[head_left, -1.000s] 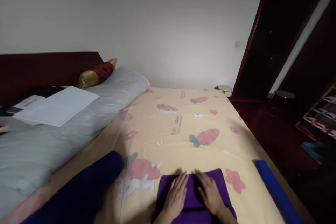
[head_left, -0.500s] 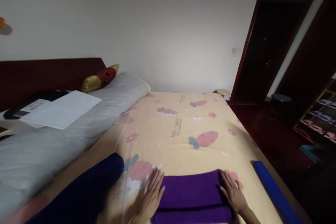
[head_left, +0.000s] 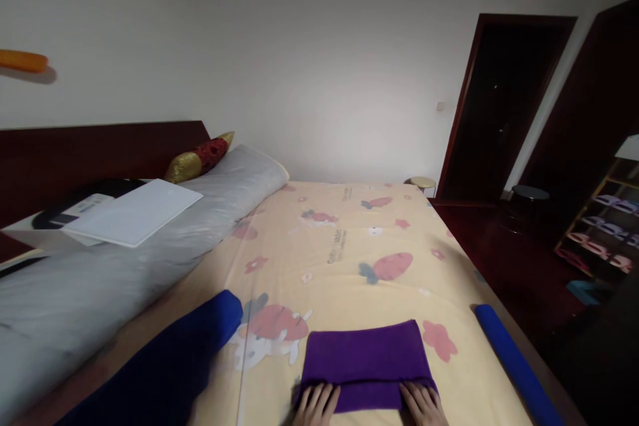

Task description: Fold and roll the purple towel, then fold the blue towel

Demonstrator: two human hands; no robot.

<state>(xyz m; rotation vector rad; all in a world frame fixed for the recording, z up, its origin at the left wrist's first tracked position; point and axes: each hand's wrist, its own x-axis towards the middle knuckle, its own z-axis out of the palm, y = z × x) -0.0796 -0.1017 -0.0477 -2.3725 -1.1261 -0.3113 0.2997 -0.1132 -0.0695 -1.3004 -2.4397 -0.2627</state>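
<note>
A folded purple towel [head_left: 367, 353] lies on the bed in front of me, with a fold line across its near part. My left hand [head_left: 317, 405] holds its near left corner, fingers curled over the folded strip. At the near right corner my right hand [head_left: 422, 403] grips the same strip in the same way. Both thumbs are hidden. To the left of the towel lies a dark blue cloth [head_left: 164, 359], and a long blue roll [head_left: 514, 359] rests along the bed's right edge.
The bed [head_left: 344, 293] has a cream sheet printed with carrots and rabbits. Grey bedding [head_left: 150, 273] runs along the left, carrying a white board [head_left: 137, 213] and a red and gold pillow [head_left: 200, 158]. Stools [head_left: 423, 182] and a shoe rack [head_left: 602, 219] stand beyond the right side.
Both hands have moved from the towel's left and right sides to its near corners and closed over the near folded strip. The view has tilted slightly.
</note>
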